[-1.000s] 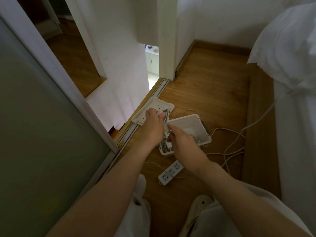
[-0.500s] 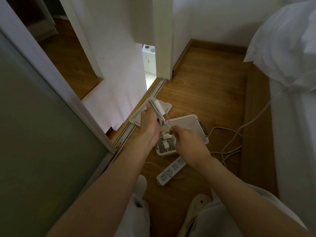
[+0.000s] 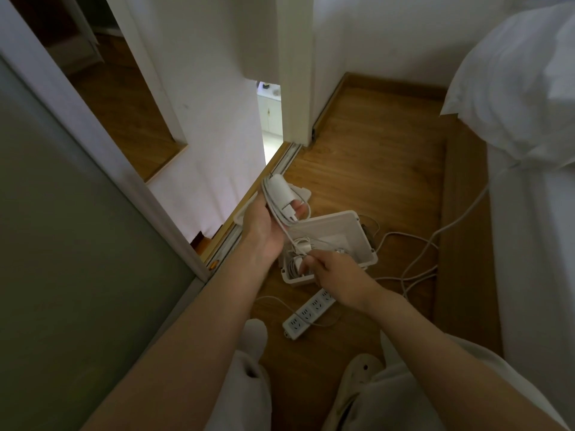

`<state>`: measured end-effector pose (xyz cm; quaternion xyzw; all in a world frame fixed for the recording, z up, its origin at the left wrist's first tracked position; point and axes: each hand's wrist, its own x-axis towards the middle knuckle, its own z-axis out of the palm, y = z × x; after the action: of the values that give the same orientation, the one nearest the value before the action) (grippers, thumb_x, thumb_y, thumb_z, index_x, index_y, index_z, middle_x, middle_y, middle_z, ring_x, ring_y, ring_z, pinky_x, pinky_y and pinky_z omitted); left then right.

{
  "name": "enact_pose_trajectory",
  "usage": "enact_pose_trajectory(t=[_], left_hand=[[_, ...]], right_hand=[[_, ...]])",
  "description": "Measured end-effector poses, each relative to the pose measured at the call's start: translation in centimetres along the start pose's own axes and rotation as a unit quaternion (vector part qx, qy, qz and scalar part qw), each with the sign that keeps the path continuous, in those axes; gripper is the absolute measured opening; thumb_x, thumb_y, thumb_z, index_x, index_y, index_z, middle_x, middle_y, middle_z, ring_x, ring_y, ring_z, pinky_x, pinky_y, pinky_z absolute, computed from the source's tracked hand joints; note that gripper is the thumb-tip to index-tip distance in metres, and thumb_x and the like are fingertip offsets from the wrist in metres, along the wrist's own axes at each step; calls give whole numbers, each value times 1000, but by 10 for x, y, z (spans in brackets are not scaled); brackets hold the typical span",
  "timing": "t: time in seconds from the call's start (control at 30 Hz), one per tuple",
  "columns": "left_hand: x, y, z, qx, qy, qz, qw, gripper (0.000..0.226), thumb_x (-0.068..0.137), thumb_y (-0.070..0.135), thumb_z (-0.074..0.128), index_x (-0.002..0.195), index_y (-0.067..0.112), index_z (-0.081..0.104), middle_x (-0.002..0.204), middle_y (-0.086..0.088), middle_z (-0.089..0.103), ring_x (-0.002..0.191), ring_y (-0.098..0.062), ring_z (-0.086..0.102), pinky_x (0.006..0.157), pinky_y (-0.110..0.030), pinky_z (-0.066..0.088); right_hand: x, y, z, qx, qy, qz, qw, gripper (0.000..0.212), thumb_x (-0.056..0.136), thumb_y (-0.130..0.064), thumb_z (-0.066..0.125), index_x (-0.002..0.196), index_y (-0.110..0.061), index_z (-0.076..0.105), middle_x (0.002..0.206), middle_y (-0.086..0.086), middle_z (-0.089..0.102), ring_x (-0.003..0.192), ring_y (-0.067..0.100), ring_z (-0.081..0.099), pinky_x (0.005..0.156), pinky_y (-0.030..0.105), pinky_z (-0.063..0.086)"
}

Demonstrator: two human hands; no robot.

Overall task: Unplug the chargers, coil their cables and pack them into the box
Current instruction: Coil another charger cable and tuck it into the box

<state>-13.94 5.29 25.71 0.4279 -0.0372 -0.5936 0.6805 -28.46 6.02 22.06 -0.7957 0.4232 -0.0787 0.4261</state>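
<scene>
Left hand (image 3: 263, 227) grips charger (image 3: 278, 194) above box (image 3: 357, 233); right hand (image 3: 337, 272) seemingly pinches its cable (image 3: 289, 239), taut for coiling.

I read the charger (image 3: 278, 194), its cable (image 3: 287, 235), the box (image 3: 361, 236) and the power strip (image 3: 306, 315) as plain white. The floor (image 3: 373, 169) is brown wood with plank grain, the bedding (image 3: 513, 88) white, the door panel (image 3: 62, 244) dull grey-green.

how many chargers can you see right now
2. One charger is gripped in the left hand, its cable pinched by the right hand; a second charger lies in the box. Others may be hidden there.
</scene>
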Motion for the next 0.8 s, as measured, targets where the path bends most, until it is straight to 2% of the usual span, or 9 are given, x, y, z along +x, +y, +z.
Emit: enact_pose_trajectory(t=[0.03, 0.07, 0.23, 0.33, 0.43, 0.53, 0.6, 0.7, 0.8], left_hand=[[0, 1, -2, 18, -2, 0, 1000, 32, 98, 35, 45, 98, 6, 59, 84, -15, 64, 66, -20, 64, 61, -30, 57], [-1, 3, -3, 34, -8, 1, 999, 30, 97, 34, 47, 98, 7, 60, 81, -12, 64, 62, -18, 63, 57, -29, 56], [-10, 7, -3, 95, -60, -16, 994, 27, 96, 33, 49, 98, 10, 64, 78, -8, 67, 61, -15, 61, 46, -22, 49], [-16, 11, -4, 233, -110, 0, 966, 31, 96, 34, 47, 105, 10, 63, 79, -6, 64, 60, -13, 60, 38, -18, 43], [-16, 13, -10, 437, -136, 31, 888, 32, 96, 41, 45, 97, 16, 66, 77, -6, 62, 61, -17, 58, 41, -19, 41], [-13, 13, -20, 574, -153, 48, 803, 23, 95, 40, 50, 86, 23, 64, 78, -5, 60, 63, -18, 58, 46, -21, 42], [-11, 10, -25, 638, -160, 64, 751, 22, 95, 39, 50, 84, 24, 62, 74, -1, 58, 61, -16, 56, 48, -22, 43], [-5, 7, -28, 710, -141, 110, 681, 28, 95, 44, 46, 94, 20, 60, 83, -1, 59, 76, -18, 58, 66, -33, 48], [-4, 4, -27, 742, -128, 145, 642, 25, 97, 43, 43, 94, 21, 54, 83, 2, 56, 75, -14, 53, 68, -31, 44]], right_hand=[[0, 1, -2, -5, 3, 3, 1000, 30, 101, -29, 36, 86, -21, 61, 65, -11, 49, 61, 6, 48, 60, 23, 38], [1, 2, -5, -16, 6, 4, 1000, 32, 101, -31, 35, 87, -20, 62, 64, -11, 50, 61, 5, 47, 58, 22, 37], [3, 8, -14, -99, 33, 11, 994, 36, 100, -39, 35, 90, -20, 64, 56, -8, 44, 51, 5, 42, 49, 22, 30], [3, 11, -19, -130, 42, 44, 990, 36, 99, -43, 34, 84, -23, 61, 60, -9, 52, 55, 6, 51, 49, 22, 36], [4, 14, -28, -202, 85, 34, 975, 35, 96, -47, 38, 79, -24, 59, 65, -7, 56, 62, 11, 57, 51, 22, 41], [4, 17, -36, -246, 131, 17, 960, 29, 93, -48, 45, 84, -24, 58, 74, -6, 56, 66, 10, 53, 52, 22, 39], [4, 18, -38, -268, 160, 9, 950, 26, 94, -45, 46, 91, -22, 58, 85, -5, 56, 72, 10, 51, 58, 25, 40], [3, 14, -39, -278, 207, -10, 938, 26, 96, -41, 45, 96, -20, 60, 86, -6, 54, 70, 10, 50, 57, 25, 42], [0, 3, -40, -267, 238, -17, 934, 26, 95, -41, 47, 94, -20, 62, 79, -9, 51, 66, 11, 53, 51, 20, 39]])
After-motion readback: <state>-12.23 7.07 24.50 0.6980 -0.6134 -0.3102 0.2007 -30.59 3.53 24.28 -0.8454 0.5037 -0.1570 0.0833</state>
